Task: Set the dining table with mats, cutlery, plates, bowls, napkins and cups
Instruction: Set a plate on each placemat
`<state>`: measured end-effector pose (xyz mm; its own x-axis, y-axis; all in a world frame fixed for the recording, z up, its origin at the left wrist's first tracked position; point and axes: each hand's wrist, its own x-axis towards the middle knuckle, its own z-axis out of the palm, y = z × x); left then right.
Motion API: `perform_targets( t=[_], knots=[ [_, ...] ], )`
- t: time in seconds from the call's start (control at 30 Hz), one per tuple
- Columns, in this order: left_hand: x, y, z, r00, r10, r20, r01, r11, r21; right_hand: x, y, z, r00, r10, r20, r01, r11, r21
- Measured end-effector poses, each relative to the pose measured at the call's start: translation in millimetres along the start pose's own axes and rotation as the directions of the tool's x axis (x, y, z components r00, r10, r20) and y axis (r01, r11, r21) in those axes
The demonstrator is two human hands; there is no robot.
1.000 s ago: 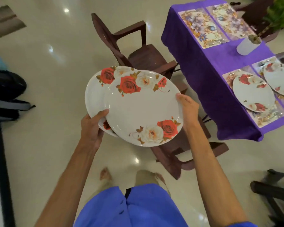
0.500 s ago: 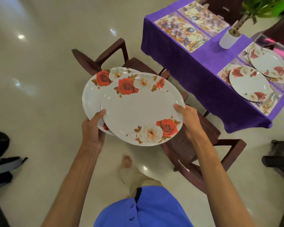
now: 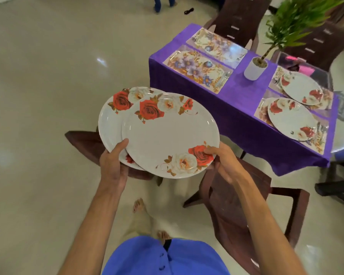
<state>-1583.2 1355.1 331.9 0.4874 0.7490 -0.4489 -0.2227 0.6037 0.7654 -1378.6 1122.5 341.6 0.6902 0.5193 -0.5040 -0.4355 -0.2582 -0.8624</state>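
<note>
From the head camera, your left hand (image 3: pixel 112 165) grips the lower edge of the under plate (image 3: pixel 109 124), thumb on top, at the centre of the frame. Your right hand (image 3: pixel 222 161) pinches the upper plate (image 3: pixel 171 135) at its lower right rim, thumb pressed on the red rose. The upper plate overlaps the under one and sits shifted to its right. In the upper right of the frame stands the table (image 3: pixel 240 108) under a purple cloth: two bare floral mats (image 3: pixel 197 70) lie at its left end, two more plates (image 3: pixel 292 118) rest on mats at its right end, and a potted plant (image 3: pixel 255 69) stands between them. A brown chair (image 3: pixel 236 205) sits below your right forearm
</note>
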Motion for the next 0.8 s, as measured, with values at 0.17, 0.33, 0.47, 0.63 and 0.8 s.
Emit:
perform_targets(
  t=[0.17,0.33,0.47,0.63,0.8],
  knots=[
    [71.0,26.3,11.2,0.996,-0.087,-0.031,0.086,0.996,-0.029,46.4,-21.5,30.4,0.989,-0.011,-0.148,0.015,1.0,0.02],
    [122.7,47.5,23.8,0.991,-0.118,-0.055,0.116,0.993,-0.038,81.7,-49.6,39.7,0.959,0.008,-0.285,0.021,0.995,0.099],
    [150.4,58.2,28.9,0.992,-0.117,-0.054,0.114,0.992,-0.057,122.4,-75.9,24.4,0.929,0.002,-0.369,0.044,0.992,0.117],
    [173.8,56.3,28.5,0.983,-0.125,-0.138,0.116,0.991,-0.07,185.8,-116.9,9.7,0.929,0.019,-0.37,0.036,0.989,0.142],
    [192.6,44.6,53.2,0.967,-0.108,-0.231,0.088,0.991,-0.096,288.2,-147.6,-9.4,0.925,0.073,-0.373,-0.015,0.988,0.155]
  ],
)
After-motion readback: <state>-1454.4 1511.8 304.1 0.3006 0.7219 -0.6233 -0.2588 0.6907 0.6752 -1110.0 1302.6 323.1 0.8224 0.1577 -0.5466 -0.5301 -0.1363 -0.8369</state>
